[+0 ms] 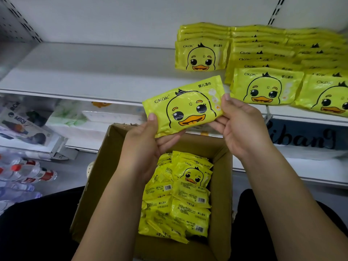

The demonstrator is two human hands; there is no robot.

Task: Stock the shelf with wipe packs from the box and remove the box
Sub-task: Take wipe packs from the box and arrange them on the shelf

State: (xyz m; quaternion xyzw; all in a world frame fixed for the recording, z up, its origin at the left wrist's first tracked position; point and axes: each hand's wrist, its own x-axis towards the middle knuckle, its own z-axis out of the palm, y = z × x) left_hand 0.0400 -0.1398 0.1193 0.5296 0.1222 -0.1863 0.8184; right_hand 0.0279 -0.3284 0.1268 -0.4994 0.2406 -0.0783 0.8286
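One pack [185, 106] is being held tilted, duck face up, above the open box [101, 176] and before the shelf [94, 72] edge. Its left end is being pinched by the left hand [145, 142], thumb on top, its right end by the right hand [243, 129]. More packs [178, 200] are lying in the box; stacked rows [263, 53] are sitting on the shelf's right
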